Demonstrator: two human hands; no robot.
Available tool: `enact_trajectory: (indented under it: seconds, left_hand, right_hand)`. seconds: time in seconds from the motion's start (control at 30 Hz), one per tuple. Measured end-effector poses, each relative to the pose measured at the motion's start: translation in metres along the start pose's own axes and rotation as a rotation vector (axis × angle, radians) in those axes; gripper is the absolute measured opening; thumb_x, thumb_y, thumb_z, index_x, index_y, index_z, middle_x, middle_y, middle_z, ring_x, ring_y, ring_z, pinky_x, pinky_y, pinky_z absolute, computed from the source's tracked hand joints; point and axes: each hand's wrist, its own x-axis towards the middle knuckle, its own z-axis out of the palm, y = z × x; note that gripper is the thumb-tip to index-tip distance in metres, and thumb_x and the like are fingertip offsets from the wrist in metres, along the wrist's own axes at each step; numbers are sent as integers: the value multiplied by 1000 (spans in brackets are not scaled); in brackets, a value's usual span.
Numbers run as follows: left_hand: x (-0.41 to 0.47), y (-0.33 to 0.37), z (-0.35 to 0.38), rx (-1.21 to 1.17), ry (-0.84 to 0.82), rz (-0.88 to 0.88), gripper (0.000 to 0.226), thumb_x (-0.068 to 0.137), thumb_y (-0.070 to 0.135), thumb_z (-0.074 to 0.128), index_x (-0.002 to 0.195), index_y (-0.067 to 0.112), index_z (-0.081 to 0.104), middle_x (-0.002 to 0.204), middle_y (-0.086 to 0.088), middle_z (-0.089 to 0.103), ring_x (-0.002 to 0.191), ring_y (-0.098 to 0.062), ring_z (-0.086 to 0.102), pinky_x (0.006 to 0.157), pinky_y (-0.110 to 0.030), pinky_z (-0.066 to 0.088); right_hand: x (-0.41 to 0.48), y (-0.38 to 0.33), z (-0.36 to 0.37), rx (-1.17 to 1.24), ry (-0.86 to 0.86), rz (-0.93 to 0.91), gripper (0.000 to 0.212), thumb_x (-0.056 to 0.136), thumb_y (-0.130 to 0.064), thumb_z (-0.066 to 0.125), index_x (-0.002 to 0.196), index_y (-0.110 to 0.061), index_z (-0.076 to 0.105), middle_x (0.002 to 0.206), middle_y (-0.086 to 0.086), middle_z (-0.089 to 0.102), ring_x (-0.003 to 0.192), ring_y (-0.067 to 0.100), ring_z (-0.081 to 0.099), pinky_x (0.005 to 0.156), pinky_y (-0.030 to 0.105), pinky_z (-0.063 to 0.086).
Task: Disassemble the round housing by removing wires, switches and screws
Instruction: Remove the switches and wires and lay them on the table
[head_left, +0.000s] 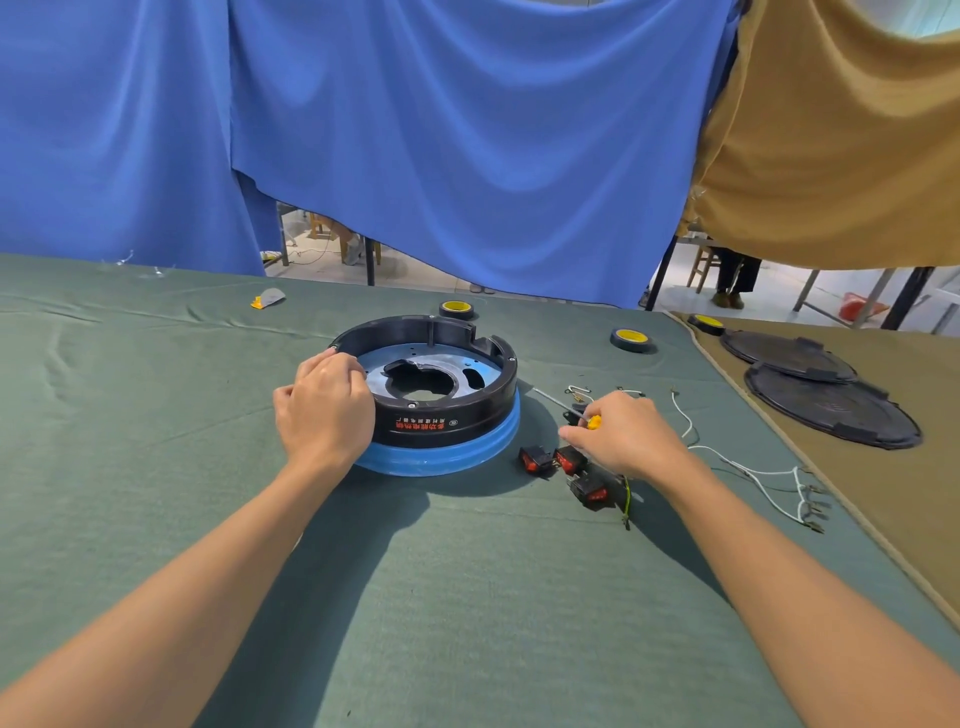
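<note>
The round housing (457, 415), black with a blue lower rim and a metal plate inside, sits on the green cloth at centre. My left hand (324, 410) grips its near-left rim. To the right, my right hand (626, 436) closes around a screwdriver (594, 422) with a yellow handle; its metal shaft points up-left towards the housing. Three black rocker switches with red buttons (569, 460) lie loose under and beside that hand. White wires (748, 470) with terminals trail off to the right, and a green-yellow wire (627, 501) lies near the switches.
Two rolls of black and yellow tape (630, 339) (457, 309) lie behind the housing. Two flat black round covers (831, 405) rest on a tan cloth at right. A small grey and yellow item (268, 299) lies far left. Blue and tan curtains hang behind the table.
</note>
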Motion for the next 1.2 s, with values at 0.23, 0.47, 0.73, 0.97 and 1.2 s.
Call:
enact_trajectory:
  seconds: [0.23, 0.47, 0.73, 0.97, 1.2]
  left_hand:
    - [-1, 0, 0, -1, 5, 1, 29, 95, 12, 40, 92, 18, 68, 120, 2, 65, 132, -11, 41, 96, -36, 23]
    - [-1, -1, 0, -5, 2, 11, 29, 95, 13, 39, 90, 18, 67, 118, 4, 65, 131, -11, 42, 98, -38, 24]
    - [-1, -1, -1, 5, -10, 19, 29, 95, 14, 39, 88, 20, 66, 118, 4, 65, 131, -11, 42, 98, -38, 23]
    - [-2, -3, -3, 35, -16, 22, 30, 96, 16, 39, 94, 18, 69, 127, 2, 63, 134, -10, 40, 101, -38, 23]
    - [0, -8, -5, 26, -31, 58, 32, 94, 17, 39, 95, 19, 70, 124, 2, 65, 132, -11, 43, 98, -35, 24]
  right_hand:
    - [5, 0, 3, 41, -89, -105, 13, 82, -37, 74, 91, -28, 72, 96, 0, 66, 92, 19, 57, 72, 30, 46]
    - [-9, 8, -3, 87, 27, -124, 19, 79, -47, 73, 76, -28, 69, 88, 0, 65, 94, 21, 55, 74, 36, 49]
    - [-39, 5, 2, -53, -55, -138, 29, 66, -53, 80, 76, -30, 66, 75, -7, 62, 80, 17, 60, 71, 34, 54]
    - [-47, -10, 32, -127, 97, -102, 57, 71, -77, 59, 66, -23, 40, 82, 6, 59, 84, 30, 59, 61, 36, 44]
    - [-44, -14, 15, 99, 134, -43, 60, 73, -81, 50, 79, -21, 48, 81, 1, 60, 82, 23, 57, 63, 37, 46]
